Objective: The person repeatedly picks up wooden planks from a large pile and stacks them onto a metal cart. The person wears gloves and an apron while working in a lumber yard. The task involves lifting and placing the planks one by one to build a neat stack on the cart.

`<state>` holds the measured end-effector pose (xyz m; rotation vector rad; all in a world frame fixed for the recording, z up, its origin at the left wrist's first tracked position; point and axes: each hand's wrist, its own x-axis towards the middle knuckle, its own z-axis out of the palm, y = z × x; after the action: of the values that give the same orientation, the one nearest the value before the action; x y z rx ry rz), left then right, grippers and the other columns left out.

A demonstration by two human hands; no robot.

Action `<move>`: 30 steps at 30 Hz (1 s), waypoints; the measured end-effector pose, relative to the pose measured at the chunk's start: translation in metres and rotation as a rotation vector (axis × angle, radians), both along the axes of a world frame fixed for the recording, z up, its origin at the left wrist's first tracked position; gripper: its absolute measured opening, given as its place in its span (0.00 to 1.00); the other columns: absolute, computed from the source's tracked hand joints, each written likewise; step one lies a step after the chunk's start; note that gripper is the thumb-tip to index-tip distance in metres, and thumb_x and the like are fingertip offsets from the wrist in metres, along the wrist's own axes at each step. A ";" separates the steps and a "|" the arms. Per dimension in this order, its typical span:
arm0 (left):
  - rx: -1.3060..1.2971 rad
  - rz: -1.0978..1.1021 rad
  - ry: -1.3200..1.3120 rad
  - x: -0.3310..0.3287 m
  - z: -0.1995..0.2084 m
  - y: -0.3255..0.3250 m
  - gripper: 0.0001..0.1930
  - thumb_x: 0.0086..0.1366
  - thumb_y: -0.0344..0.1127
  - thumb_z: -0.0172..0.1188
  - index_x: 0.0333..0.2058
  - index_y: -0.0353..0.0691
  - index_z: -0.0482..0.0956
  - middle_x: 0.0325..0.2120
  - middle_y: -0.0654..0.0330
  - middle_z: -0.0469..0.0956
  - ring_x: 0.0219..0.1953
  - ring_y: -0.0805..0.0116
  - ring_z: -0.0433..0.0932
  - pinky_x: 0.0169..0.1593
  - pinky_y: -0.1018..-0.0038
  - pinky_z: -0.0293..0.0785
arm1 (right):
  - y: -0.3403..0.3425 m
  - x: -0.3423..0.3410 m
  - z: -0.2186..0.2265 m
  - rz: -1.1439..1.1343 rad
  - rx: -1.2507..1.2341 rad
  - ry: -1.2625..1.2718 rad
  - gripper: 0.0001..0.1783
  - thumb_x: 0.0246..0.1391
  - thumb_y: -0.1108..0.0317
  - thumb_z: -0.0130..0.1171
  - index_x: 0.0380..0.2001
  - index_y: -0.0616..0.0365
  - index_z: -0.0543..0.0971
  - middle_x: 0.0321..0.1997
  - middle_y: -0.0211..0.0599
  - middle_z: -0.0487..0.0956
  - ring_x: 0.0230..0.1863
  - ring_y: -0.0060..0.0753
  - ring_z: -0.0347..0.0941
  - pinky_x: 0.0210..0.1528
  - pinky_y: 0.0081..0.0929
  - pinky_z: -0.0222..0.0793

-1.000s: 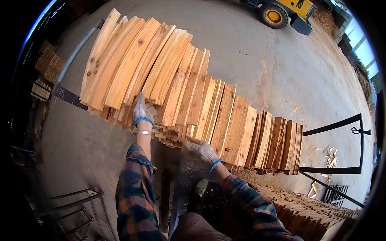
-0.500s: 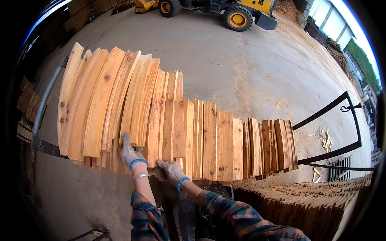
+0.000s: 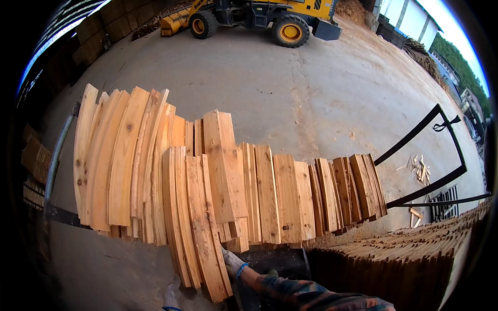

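Right hand [image 3: 235,263] holds boards [image 3: 201,223]; left hand [image 3: 172,297] beside them; yellow loader [image 3: 259,16] beyond.

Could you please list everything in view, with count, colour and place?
Overhanging planks: several, tan, front centre
Plank row: many, tan, across the middle
Frame: one, black, right end
Pipe: one, grey, left end
Strip stack: one, brown, lower right
Wood scraps: several, pale, floor at right
Grate: one, black, below scraps
Loader: one, yellow and black, top centre
Chip heap: one, brown, top right
Buildings: several, mostly pale, upper right
Floor: one, grey, beneath
Left grip: one, white-gloved, bottom, left of overhanging planks
Right grip: one, white-gloved, at overhanging planks' right edge
Right sleeve: one, plaid, bottom
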<state>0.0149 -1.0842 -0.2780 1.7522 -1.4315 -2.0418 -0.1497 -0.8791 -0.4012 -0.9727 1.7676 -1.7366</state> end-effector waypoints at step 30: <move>0.146 -0.298 0.361 0.016 0.070 0.270 0.28 0.64 0.36 0.63 0.59 0.34 0.64 0.44 0.56 0.74 0.41 0.68 0.76 0.46 0.72 0.78 | 0.271 0.036 0.211 -0.085 -0.273 -0.998 0.56 0.47 0.32 0.65 0.62 0.73 0.66 0.59 0.48 0.74 0.58 0.33 0.70 0.59 0.27 0.67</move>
<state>0.0308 -0.8141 -0.2076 1.1754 -1.5281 -2.5082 -0.1136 -0.6077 -0.1902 -0.0268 0.9401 -2.0186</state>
